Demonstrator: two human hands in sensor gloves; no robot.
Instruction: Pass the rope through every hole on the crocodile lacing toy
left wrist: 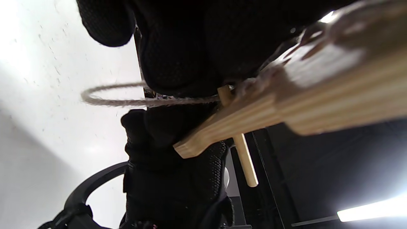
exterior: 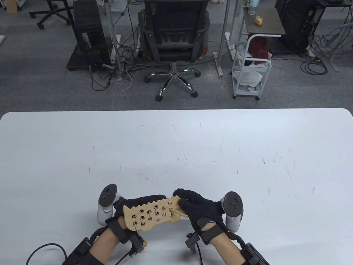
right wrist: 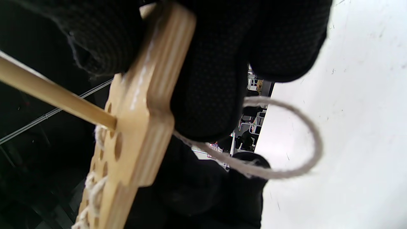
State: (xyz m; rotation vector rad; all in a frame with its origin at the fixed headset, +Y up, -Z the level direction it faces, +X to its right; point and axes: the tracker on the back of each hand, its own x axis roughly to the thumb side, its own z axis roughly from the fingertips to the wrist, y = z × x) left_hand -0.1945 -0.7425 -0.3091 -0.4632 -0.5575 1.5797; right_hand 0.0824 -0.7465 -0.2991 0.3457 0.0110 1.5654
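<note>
The wooden crocodile board is held up over the table's near edge, its face with the holes turned toward the table view's camera. My left hand grips its left end, fingers behind it. My right hand pinches the right end, thumb on the front and fingers behind. A wooden needle sticks out of a hole near the right end, close by that thumb. Pale rope is laced through several holes. Behind the board a slack rope loop hangs above the table. The board's edge and needle also show in the left wrist view.
A small wooden bead on the rope's end hangs below the board by my left wrist. The white table stretches out beyond the hands. An office chair and a cart stand on the floor past its far edge.
</note>
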